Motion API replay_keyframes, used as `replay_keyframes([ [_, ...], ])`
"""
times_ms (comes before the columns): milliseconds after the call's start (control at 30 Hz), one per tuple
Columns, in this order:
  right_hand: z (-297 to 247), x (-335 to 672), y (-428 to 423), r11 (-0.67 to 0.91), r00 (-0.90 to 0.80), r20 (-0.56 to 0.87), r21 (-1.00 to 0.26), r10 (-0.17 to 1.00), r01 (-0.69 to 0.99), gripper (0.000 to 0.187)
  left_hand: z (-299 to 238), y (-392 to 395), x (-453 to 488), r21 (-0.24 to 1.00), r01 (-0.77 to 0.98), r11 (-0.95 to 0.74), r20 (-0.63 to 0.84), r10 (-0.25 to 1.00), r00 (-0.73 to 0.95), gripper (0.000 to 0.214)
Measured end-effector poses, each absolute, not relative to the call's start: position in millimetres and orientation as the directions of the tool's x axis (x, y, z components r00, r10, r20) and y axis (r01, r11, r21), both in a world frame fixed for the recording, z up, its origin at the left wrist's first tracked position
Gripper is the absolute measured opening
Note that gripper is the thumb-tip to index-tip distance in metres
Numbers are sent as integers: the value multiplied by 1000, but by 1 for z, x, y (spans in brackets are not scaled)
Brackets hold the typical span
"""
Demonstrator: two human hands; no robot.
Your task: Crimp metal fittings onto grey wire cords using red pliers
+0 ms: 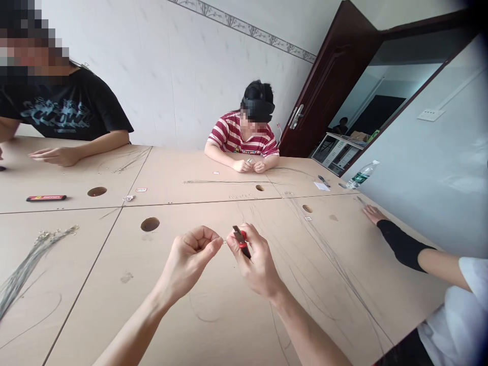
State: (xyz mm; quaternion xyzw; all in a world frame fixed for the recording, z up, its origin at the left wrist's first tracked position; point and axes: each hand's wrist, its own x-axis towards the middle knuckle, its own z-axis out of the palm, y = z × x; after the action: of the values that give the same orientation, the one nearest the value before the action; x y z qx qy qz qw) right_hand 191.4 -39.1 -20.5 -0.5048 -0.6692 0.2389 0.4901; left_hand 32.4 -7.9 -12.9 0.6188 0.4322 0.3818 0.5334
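Two hands: both raised over the tabletop (213, 305), close together, near centre of view.
Left hand (192, 256): fingers curled in, thumb and forefinger pinched on a tiny pale piece at its 3 o'clock tip; too small to tell what the piece is.
Right hand (254, 259): closed round a red-handled tool (241, 241), dark tip poking out toward 11 o'clock, red grip showing between the fingers.
Tool vs hands: tool sits inside the right hand, just at 3 o'clock of the left fingertips; pinched piece lies between the two hands, almost touching the tool tip.
Thin wire (335, 264): several fine strands trail across the tabletop at 4 o'clock of the right hand, apart from it.
Wire bundle (26, 264): grey bunch lying flat at 9 o'clock, far left edge, well apart from both hands.
Round hole (150, 224): in the tabletop at 10 o'clock of the left hand, near.
Person in black shirt (68, 112): at 10 o'clock, forearm resting on the tabletop.
Person in striped shirt (244, 134): at 12 o'clock, far side, hands together.
Black-sleeved hand (375, 213): co-worker's, at 2 o'clock, flat on the tabletop.
Water bottle (362, 175): tilted, at 1 o'clock, far right edge.
Black and red bar (46, 198): flat at 10 o'clock, far left.
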Motion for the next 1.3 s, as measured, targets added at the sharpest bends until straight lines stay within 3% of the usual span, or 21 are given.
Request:
replay_keyframes([
  [167, -12, 200, -34, 53, -248, 58, -998, 967, -25, 22, -7, -4, 24, 997, -9, -72, 67, 862, 502, 20],
  [267, -15, 201, -30, -192, -447, -43, -936, 894, -294, 26, -3, -2, 21, 990, -143, 12, 82, 771, 632, 18],
  [367, -20, 198, -28, -338, -551, -59, -842, 833, -420, 25, -4, -1, 20, 974, -202, 102, 68, 721, 689, 18],
  [833, -26, 187, -32, -309, -504, -29, -819, 863, -483, 22, -12, 1, 20, 950, -274, 152, 61, 769, 637, 19],
  [1300, -34, 188, -34, -226, -301, -82, -844, 950, -486, 15, -19, 6, 16, 991, -111, 72, -8, 873, 488, 26],
])
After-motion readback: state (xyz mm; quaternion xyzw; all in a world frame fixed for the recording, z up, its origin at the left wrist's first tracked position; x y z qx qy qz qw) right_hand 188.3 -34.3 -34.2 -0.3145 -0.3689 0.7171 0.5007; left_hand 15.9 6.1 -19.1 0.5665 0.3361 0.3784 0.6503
